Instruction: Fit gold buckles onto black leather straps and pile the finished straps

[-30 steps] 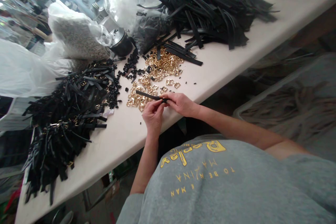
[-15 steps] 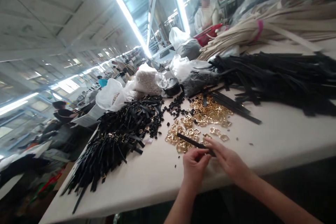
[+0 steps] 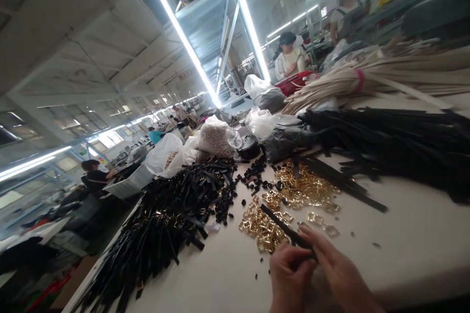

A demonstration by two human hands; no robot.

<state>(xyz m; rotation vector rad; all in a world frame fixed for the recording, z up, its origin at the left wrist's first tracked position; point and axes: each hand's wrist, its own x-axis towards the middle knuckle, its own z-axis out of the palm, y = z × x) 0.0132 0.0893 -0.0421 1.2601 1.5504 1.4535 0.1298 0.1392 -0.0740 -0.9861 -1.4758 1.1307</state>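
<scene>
A short black strap [image 3: 281,224] is held between my two hands above the near part of the table, its free end pointing up and left over the gold buckles. My left hand [image 3: 292,271] is closed, thumb and fingers pinching the strap from the left. Fingers of my right hand [image 3: 332,259] press together along the strap's lower end from the right. Whether a small part sits between the fingertips is hidden. Just beyond the hands spreads a pile of gold buckles [image 3: 262,227], with a few loose ones [image 3: 315,218] to the right.
Black straps with buckles [image 3: 157,220] heap along the left table edge [image 3: 99,274]. Small black loops [image 3: 253,178] lie mid-table. Plastic bags [image 3: 216,137] and a black round container [image 3: 248,146] stand behind. Long black strips [image 3: 396,142] and beige strips [image 3: 367,80] fill the right. Co-workers sit farther back.
The view has tilted upward, so the table and both hands appear lower in the picture. My hands still grip the black strap, which now slants more steeply.
</scene>
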